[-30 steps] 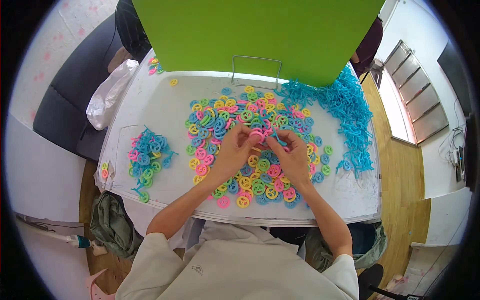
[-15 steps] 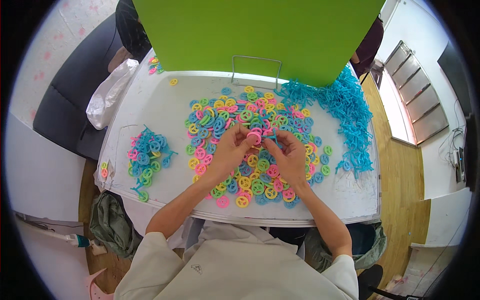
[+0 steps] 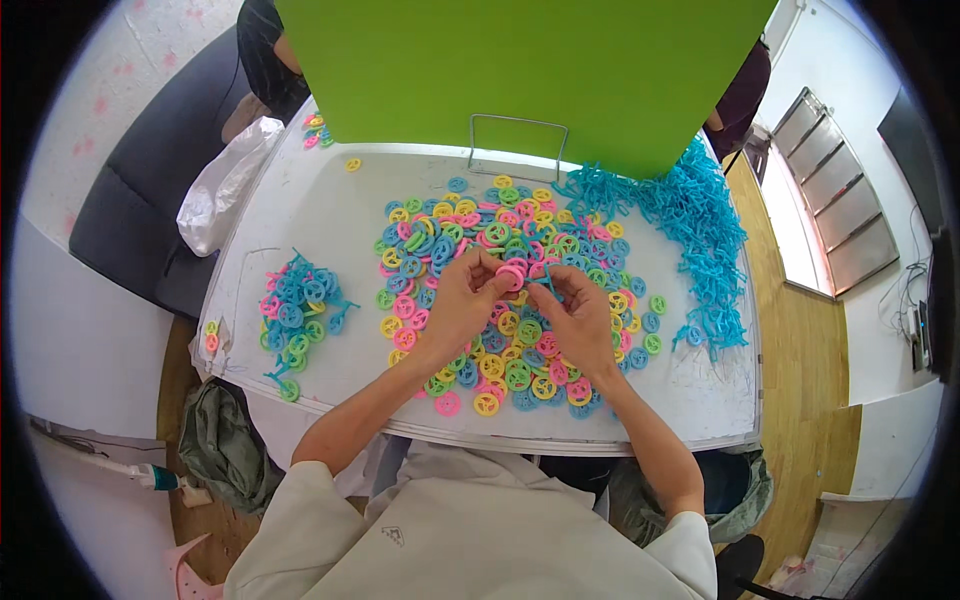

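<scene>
Over a heap of plastic wheels (image 3: 490, 366) in pink, yellow, green and blue, both my hands work close together. Between thumb and fingers, my left hand (image 3: 466, 298) pinches a pink wheel (image 3: 511, 278). My right hand (image 3: 580, 312) is closed on a thin blue branched plastic piece (image 3: 547, 277), held right beside the wheel. Whether the two parts are joined, I cannot tell, as my fingertips cover the spot. To the left lies a smaller pile of wheels with blue branched pieces among them (image 3: 296, 305).
A large mound of blue branched pieces (image 3: 690, 215) covers the table's far right. Behind the wheels stand a green panel (image 3: 520, 75) and a bent metal wire frame (image 3: 520, 119). A white plastic bag (image 3: 226, 185) rests at the left edge. People sit partly hidden beyond the panel.
The whole view has shifted slightly. My hands keep nearly the same pose, still holding the pink wheel and the blue branched piece side by side.
</scene>
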### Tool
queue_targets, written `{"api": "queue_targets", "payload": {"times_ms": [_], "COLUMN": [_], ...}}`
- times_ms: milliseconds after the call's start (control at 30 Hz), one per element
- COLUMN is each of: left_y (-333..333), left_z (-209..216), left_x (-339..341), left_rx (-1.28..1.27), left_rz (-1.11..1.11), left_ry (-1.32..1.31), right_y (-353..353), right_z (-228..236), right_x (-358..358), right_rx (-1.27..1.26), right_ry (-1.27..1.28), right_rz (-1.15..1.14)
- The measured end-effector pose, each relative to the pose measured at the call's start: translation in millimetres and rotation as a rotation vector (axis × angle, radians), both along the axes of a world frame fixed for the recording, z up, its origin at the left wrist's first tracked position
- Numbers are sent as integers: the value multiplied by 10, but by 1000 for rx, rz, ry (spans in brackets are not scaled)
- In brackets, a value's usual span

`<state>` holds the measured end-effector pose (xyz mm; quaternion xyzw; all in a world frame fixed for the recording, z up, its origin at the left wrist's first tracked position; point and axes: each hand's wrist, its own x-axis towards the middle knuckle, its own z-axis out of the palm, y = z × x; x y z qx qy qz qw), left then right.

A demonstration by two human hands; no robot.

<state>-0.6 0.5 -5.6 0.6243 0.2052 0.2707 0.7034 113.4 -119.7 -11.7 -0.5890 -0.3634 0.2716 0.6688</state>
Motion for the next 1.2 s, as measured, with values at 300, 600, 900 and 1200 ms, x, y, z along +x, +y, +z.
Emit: {"api": "queue_targets", "payload": {"times_ms": [300, 600, 900, 1200], "left_y": [-4, -123, -102, -130], "left_z": [-68, 139, 118, 44], "left_x": [-21, -19, -13, -21], "left_rx": [30, 129, 22, 135], "left_rz": [31, 93, 17, 53], "left_ry": [100, -20, -88, -28], "right_y": [-21, -83, -74, -102], "right_z": [79, 180, 124, 235], "right_x": [-65, -2, 78, 81], "right_rx": [-92, -91, -136, -215], "right_ry": [104, -247, -212, -252], "right_rz": [32, -39, -136, -69]}}
